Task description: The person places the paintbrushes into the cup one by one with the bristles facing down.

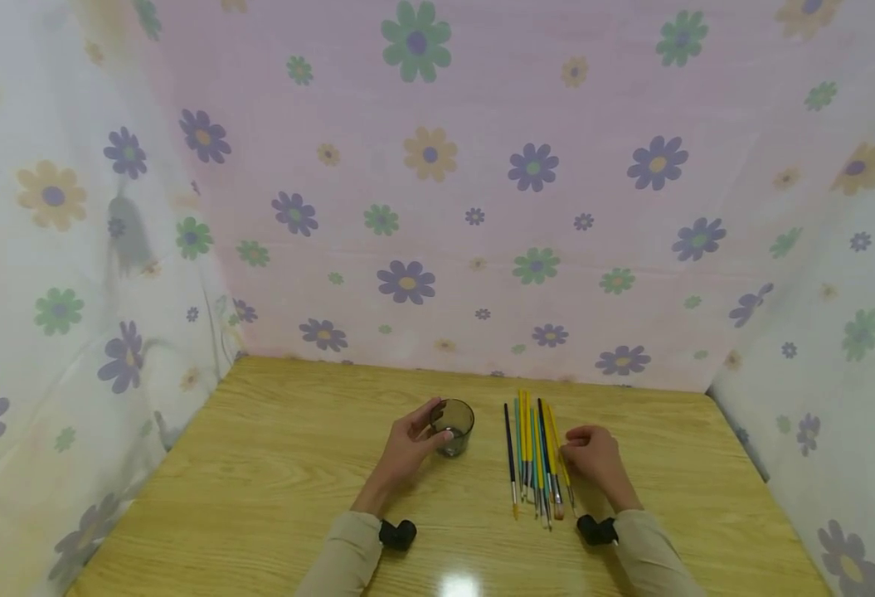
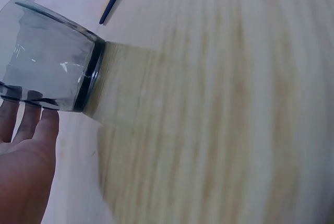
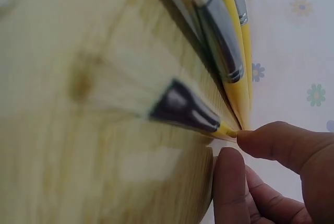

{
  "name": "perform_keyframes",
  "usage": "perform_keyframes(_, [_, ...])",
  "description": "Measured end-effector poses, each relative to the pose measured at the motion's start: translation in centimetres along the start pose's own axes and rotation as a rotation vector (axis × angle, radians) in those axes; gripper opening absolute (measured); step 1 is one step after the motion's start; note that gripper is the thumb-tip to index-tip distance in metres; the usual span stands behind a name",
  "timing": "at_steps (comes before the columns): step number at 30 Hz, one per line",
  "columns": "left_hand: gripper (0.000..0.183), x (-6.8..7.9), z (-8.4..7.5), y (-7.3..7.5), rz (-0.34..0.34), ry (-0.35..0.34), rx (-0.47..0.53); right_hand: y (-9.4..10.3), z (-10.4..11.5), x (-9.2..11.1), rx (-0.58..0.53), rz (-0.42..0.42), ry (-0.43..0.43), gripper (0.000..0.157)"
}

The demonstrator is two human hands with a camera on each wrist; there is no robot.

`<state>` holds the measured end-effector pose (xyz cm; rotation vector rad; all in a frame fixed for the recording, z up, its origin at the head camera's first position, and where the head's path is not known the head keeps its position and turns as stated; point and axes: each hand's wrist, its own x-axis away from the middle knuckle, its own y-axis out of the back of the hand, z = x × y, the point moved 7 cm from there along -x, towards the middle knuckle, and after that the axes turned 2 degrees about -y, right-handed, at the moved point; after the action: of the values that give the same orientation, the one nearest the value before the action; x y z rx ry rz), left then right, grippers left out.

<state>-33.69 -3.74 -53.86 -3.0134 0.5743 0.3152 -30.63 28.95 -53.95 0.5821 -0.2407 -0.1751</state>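
My left hand [image 1: 405, 449] holds a tinted clear glass [image 1: 463, 416], with the thumb on the near side and fingers along the left. In the left wrist view, fingertips touch the side of the glass [image 2: 52, 57]; its base is at the wooden surface. Between thumb and forefinger, my right hand [image 1: 595, 458] pinches a yellow-handled paintbrush [image 1: 566, 479]. The right wrist view shows this paintbrush [image 3: 185, 108] with pale, spread bristles and a dark shiny ferrule, low over the wood. To its left lie several other paintbrushes [image 1: 533, 448] with yellow, teal and dark blue handles.
The wooden table [image 1: 288, 464] reaches back to a flower-printed pink curtain [image 1: 474, 249]. Pale flowered sheets hang along the left [image 1: 86, 274] and right [image 1: 825, 274] sides. A black wrist mount [image 1: 398, 535] sits by each sleeve cuff.
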Motion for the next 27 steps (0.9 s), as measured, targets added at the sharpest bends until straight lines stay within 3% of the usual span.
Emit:
perform_keyframes(13, [0.071,0.0,0.2,0.0,0.000,0.004,0.009,0.2,0.4,0.5,0.111,-0.049,0.092,0.033])
perform_keyframes(20, [0.071,0.1,-0.2,-0.1,-0.010,0.033,-0.007,0.2,0.9,0.4,0.202,-0.061,0.107,0.023])
perform_keyframes(27, [0.071,0.1,-0.2,-0.1,-0.015,0.027,-0.012,0.1,2.1,0.7,0.276,-0.049,0.111,0.027])
